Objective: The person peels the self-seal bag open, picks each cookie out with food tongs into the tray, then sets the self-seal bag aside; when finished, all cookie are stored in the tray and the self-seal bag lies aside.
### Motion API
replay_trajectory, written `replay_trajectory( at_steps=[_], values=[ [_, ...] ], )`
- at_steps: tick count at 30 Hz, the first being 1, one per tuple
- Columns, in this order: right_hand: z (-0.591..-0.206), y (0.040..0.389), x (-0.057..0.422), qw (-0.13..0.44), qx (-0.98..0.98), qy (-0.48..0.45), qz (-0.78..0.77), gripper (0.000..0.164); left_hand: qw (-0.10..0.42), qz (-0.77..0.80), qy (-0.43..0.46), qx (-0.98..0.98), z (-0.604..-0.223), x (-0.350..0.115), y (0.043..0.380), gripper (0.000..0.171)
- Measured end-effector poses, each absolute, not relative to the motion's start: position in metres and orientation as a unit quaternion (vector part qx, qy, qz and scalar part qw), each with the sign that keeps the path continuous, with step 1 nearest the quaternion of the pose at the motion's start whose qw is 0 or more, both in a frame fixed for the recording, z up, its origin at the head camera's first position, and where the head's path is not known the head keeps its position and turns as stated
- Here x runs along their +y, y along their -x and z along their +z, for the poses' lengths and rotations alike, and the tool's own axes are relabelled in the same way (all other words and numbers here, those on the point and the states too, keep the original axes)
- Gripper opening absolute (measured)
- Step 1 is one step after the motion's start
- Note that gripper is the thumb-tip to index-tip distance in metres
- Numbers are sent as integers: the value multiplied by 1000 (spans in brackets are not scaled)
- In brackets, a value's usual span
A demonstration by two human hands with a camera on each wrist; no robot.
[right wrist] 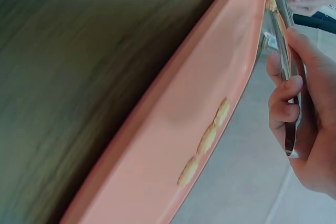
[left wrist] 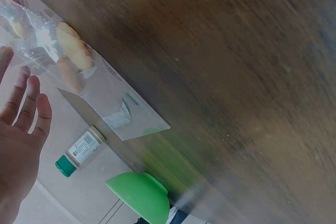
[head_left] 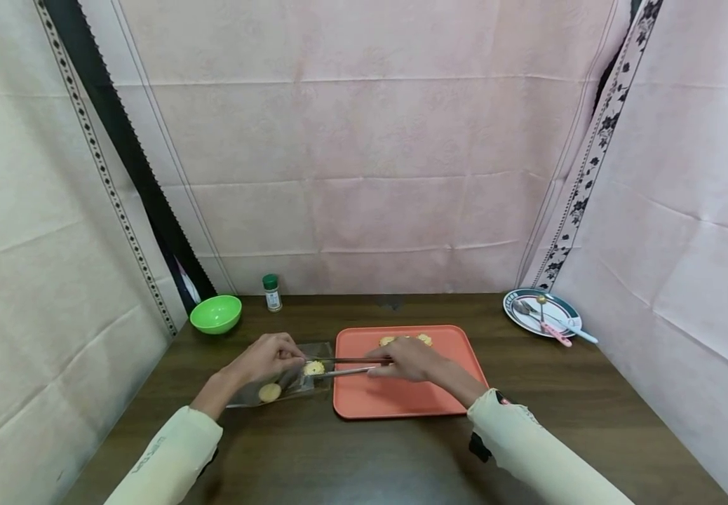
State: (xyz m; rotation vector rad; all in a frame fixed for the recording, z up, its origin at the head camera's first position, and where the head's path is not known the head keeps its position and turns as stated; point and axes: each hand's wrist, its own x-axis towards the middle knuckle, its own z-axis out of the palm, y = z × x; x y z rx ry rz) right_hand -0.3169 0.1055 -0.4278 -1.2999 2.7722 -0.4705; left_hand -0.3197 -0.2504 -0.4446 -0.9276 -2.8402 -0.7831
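My right hand grips metal tongs, their tips pointing left. A pale yellow cookie sits between the tong tips, over a clear plastic bag. Thumb and fingers of my left hand pinch the bag's upper edge, close to the tong tips. Inside the bag, toward its near left end, lies another cookie; the left wrist view shows cookies through the film. On the salmon-coloured tray, cookies lie in a row along the far side, partly behind my right hand in the head view.
A green bowl stands at the back left, beside a small green-capped bottle. At the back right, a plate with a dark rim carries a spoon and other utensils with pink and light-blue handles. Cloth curtains surround the wooden table.
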Motion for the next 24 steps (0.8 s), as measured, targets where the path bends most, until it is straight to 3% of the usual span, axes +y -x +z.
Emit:
replay_trajectory(
  at_steps=[17,24],
  values=[
    [-419,320,158,12,912,379,-155,43,15,-257,290,-922,-446,-252,323,14],
    [-418,324,174,-18,917,370,-150,43,17,-260,294,-920,-446,-251,322,13]
  ],
)
